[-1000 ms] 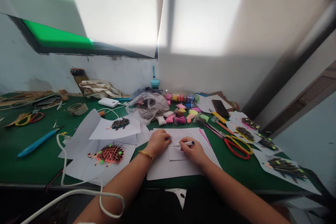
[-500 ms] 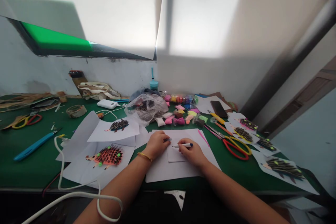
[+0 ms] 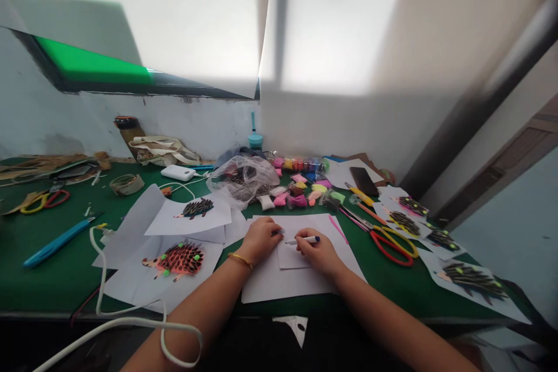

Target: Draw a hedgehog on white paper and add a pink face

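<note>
My right hand is closed round a white marker pen with a dark blue end. Its tip points left, at or just above a small white sheet. That sheet lies on larger white paper. My left hand, with a yellow band at the wrist, rests on the paper's left side. Its fingers are bent together at the small sheet's upper left, by a small pale thing too small to name. A pink strip lies on the paper's upper right.
Hedgehog pictures lie to the left, and more hedgehog pictures to the right. Scissors and a phone are at right; a blue cutter and white cable at left. Colourful clay packets lie behind.
</note>
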A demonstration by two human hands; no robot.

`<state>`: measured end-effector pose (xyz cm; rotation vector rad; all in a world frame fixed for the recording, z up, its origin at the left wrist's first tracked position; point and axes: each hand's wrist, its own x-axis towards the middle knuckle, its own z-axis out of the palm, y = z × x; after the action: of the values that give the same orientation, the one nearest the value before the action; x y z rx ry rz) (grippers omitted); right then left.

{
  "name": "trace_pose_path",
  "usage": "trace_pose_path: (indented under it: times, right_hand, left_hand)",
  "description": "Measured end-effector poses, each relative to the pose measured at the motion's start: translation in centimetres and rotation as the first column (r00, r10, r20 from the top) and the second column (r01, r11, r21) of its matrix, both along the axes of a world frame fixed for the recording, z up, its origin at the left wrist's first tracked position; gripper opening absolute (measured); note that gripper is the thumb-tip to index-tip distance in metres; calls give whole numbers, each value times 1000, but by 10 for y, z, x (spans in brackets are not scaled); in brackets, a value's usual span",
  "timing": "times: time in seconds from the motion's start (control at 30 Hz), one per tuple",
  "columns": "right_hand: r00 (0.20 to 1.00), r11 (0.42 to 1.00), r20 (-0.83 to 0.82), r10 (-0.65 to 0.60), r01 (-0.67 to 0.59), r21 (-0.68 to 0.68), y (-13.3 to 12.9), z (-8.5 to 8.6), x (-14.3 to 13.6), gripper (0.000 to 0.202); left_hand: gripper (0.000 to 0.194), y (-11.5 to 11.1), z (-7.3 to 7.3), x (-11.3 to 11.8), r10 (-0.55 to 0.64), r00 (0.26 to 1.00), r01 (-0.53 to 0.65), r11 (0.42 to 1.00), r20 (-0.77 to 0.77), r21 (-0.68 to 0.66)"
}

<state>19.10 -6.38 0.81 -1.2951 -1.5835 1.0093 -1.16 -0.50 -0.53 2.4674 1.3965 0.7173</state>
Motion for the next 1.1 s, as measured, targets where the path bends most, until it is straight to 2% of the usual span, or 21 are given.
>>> trace_pose_path:
  times: [0.17,1.1]
  right_hand:
    - [1000,1000,-11,5,-5,11,0,-6,1,25]
    - [999,999,19,45,-44,-31,-2,-6,-1,27]
  left_hand:
    - [18,0,0,-1,-5,1000,5,1000,1,-2]
    - [18,2,-3,-1,3,1000,-3,1000,6,0]
